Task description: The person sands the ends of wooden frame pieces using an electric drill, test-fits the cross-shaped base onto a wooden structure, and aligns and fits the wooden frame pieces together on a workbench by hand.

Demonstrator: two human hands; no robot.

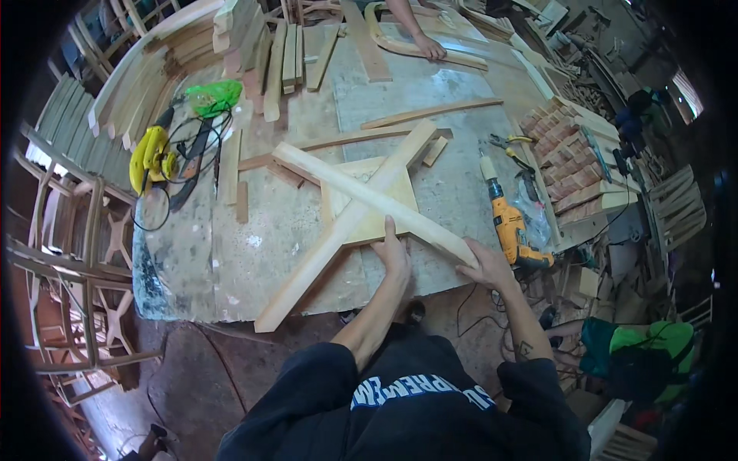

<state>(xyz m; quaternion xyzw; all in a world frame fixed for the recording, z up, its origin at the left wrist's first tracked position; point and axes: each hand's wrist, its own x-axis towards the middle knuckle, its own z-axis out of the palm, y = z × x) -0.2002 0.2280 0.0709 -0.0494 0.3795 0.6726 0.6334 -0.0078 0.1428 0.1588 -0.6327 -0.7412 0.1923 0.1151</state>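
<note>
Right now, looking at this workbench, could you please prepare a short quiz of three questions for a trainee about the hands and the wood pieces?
1. True or false: the left hand rests at the crossing of the two long pale wooden boards.
2. The right hand touches: A) the yellow power drill, B) the near end of one pale board, C) the yellow jigsaw.
3. What lies under the crossed boards?

Key:
1. True.
2. B.
3. A square pale wooden panel, flat on the grey worn workbench.
</note>
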